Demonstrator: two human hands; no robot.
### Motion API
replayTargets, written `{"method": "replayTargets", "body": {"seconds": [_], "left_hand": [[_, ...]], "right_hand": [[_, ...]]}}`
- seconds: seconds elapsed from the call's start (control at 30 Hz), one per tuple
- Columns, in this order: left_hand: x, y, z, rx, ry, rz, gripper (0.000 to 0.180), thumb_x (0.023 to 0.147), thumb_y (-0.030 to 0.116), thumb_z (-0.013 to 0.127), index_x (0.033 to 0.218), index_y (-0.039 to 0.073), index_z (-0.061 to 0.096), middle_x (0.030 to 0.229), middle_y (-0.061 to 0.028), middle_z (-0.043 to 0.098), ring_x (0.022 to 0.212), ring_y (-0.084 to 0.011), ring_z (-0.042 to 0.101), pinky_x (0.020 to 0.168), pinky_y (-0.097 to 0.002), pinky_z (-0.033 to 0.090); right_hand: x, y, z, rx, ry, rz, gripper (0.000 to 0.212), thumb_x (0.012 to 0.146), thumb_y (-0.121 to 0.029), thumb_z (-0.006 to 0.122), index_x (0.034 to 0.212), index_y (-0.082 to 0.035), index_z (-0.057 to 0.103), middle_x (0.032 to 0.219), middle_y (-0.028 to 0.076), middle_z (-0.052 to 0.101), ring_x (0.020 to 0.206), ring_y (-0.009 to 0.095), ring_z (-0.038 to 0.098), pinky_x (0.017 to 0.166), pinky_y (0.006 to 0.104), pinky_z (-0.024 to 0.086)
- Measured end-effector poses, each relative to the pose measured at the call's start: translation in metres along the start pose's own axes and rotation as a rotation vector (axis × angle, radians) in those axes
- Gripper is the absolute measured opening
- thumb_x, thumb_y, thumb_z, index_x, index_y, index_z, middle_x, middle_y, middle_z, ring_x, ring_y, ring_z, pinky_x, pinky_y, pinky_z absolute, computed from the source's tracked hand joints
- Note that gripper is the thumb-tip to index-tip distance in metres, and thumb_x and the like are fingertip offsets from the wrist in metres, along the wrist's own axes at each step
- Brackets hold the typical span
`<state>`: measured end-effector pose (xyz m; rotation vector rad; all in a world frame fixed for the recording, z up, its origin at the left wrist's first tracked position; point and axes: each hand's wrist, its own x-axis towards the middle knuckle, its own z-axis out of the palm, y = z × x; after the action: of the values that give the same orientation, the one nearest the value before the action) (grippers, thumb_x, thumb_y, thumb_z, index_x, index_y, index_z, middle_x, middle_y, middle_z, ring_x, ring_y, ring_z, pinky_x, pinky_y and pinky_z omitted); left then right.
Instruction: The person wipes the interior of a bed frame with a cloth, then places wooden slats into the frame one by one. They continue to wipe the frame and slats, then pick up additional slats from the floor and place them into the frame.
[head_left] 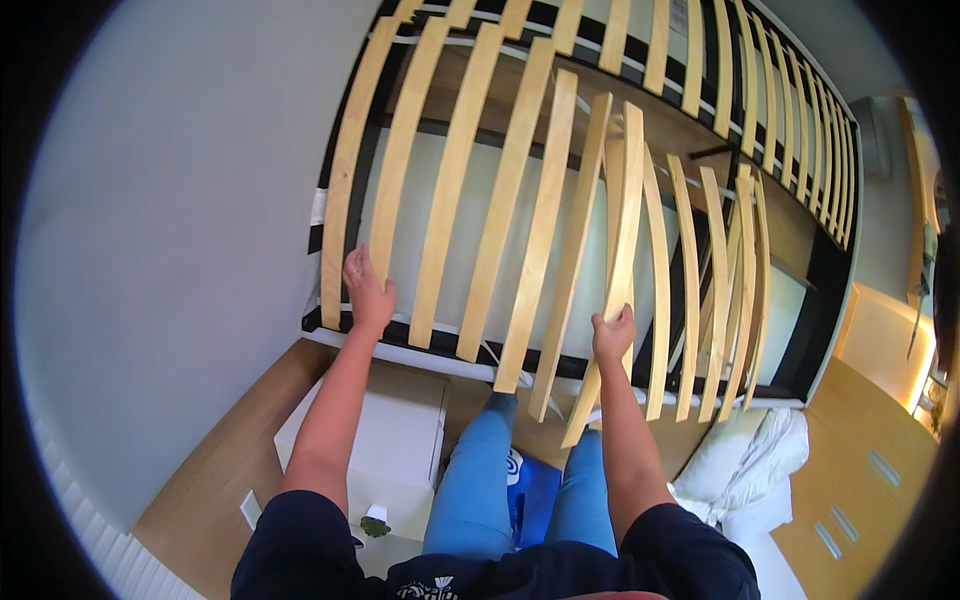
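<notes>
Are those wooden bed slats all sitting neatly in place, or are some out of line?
Some are out of line. The slats by the right hand bunch and overlap, ends past the black frame.

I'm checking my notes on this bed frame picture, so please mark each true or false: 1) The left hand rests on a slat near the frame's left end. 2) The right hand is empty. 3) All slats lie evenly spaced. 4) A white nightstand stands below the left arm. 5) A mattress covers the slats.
1) True: the left hand lies on a wooden slat near the left end of the bed frame.
2) False: the right hand grips a loose slat.
3) False: the slats by the right hand are bunched and crossed.
4) True: the white nightstand is there.
5) False: the slats are bare.
</notes>
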<state>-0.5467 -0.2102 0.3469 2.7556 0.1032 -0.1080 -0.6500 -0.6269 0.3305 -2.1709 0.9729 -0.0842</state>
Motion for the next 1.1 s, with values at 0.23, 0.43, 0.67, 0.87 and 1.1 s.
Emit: {"method": "replayTargets", "body": {"seconds": [0.23,0.43,0.67,0.87,1.1], "left_hand": [[-0.013,0.116,0.060,-0.180,-0.171,0.172,0.077,0.071,0.002,0.066,0.141,0.006,0.034,0.132,-0.0218,0.038,0.124,-0.0383,0.037,0.104,-0.0467,0.034],[0.041,0.116,0.078,0.065,-0.054,-0.100,0.084,0.078,0.020,0.070,0.146,0.013,0.021,0.130,-0.0261,0.039,0.121,-0.0392,0.041,0.101,-0.0472,0.037],[0.074,0.054,0.118,-0.059,-0.308,-0.261,0.088,0.089,0.032,0.060,0.149,0.018,-0.003,0.124,-0.0334,0.044,0.101,-0.0484,0.056,0.088,-0.0491,0.047],[0.102,0.055,0.126,-0.052,-0.330,-0.294,0.090,0.090,0.031,0.059,0.149,0.019,-0.007,0.121,-0.0372,0.044,0.103,-0.0472,0.056,0.091,-0.0490,0.047],[0.092,0.028,0.151,-0.157,-0.406,-0.235,0.096,0.089,0.033,0.062,0.148,0.020,-0.013,0.124,-0.0383,0.044,0.110,-0.0463,0.054,0.097,-0.0473,0.044]], "right_hand": [[0.022,0.030,0.014,0.003,-0.020,0.051,0.034,0.060,-0.014,0.071,0.084,0.000,0.051,0.073,0.017,0.060,0.067,0.033,0.060,0.066,0.0419,0.048],[0.021,0.041,0.009,0.079,-0.028,0.042,0.031,0.060,-0.010,0.069,0.083,0.001,0.051,0.073,0.015,0.059,0.067,0.029,0.059,0.065,0.0387,0.047],[0.014,0.013,-0.015,0.215,-0.096,0.055,0.028,0.062,-0.008,0.065,0.087,0.001,0.056,0.075,0.008,0.060,0.067,0.018,0.055,0.065,0.0307,0.046],[0.030,-0.021,-0.029,0.328,-0.110,0.047,0.028,0.061,-0.005,0.064,0.087,0.001,0.054,0.074,0.006,0.056,0.067,0.015,0.051,0.064,0.0282,0.045],[0.033,-0.005,-0.028,0.299,-0.131,0.059,0.029,0.063,-0.006,0.064,0.089,0.001,0.055,0.073,0.006,0.055,0.066,0.015,0.051,0.063,0.0285,0.044]]}}
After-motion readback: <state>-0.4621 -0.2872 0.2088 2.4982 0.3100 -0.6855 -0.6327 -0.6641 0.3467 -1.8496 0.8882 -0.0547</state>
